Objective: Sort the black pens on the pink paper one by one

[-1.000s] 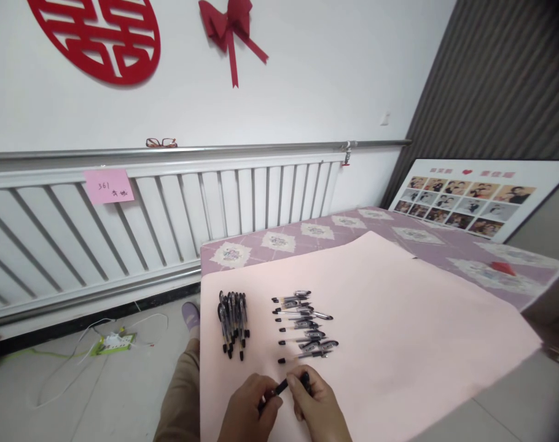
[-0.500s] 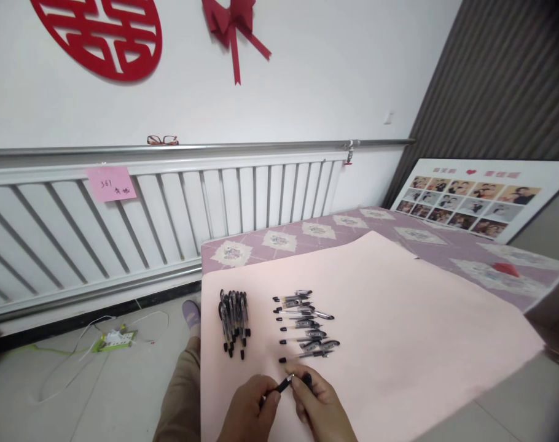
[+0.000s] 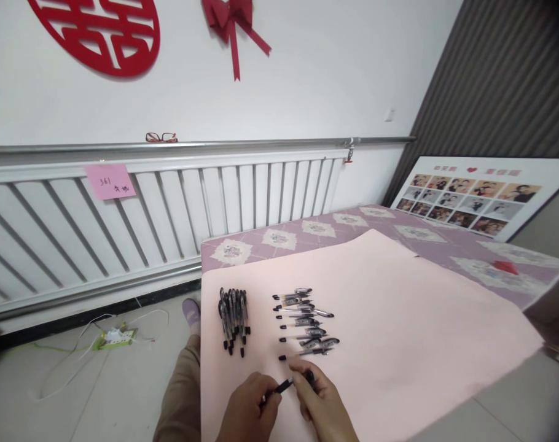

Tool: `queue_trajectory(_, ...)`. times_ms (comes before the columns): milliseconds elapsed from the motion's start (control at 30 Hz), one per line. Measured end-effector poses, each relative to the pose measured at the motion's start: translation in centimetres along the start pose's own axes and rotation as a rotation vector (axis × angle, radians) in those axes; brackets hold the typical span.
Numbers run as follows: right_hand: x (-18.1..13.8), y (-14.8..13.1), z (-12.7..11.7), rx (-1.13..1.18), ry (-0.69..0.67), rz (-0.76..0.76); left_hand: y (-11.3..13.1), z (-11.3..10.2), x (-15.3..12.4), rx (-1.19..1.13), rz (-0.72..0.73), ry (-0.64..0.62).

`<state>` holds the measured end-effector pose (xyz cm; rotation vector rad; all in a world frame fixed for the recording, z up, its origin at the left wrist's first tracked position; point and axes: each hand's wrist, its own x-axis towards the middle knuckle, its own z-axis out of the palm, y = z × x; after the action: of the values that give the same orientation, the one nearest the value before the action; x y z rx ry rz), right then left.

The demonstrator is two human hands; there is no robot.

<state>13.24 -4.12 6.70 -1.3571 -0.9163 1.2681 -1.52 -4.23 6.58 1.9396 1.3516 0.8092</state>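
Note:
My left hand [image 3: 252,408] is closed, gripping the dark end of a pen [image 3: 284,385] between thumb and fingers. My right hand [image 3: 323,402] pinches the other end of that pen, near its tip. A black piece [image 3: 309,377], perhaps a cap, shows among the right fingers; most of it is hidden. Beyond the left hand lies a bundle of capped black gel pens [image 3: 233,319], all pointing roughly toward me. Ahead of the right hand, a loose column of pen parts [image 3: 307,331] lies sideways, with dark-ended clear barrels and separate caps among them.
Pink paper [image 3: 399,319] covers much of the table over a purple patterned cloth [image 3: 302,233]. A white radiator [image 3: 169,215] stands behind, with glasses [image 3: 161,137] on its pipe. A photo board [image 3: 477,196] leans at the right. A power strip [image 3: 116,339] lies on the floor.
The hands stay almost in place. The shiny tip seen between them earlier is now mostly covered by the right fingers. The piles are unchanged.

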Motion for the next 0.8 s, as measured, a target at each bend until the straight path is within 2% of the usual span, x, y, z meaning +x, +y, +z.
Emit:
queue_trajectory(567,0.6,0.1,-1.2,-0.24,-0.114,-0.111,-0.1,0.1,-0.1,0.065,0.008,-0.007)
queue_trajectory(733,0.7,0.2,-1.5,-0.183,-0.177,-0.036,-0.1,-0.2,0.1,0.012,-0.024,-0.055)
queue_trajectory(800,0.8,0.6,-1.6,-0.138,-0.189,-0.001,-0.1,-0.2,0.2,-0.073,-0.087,-0.083)
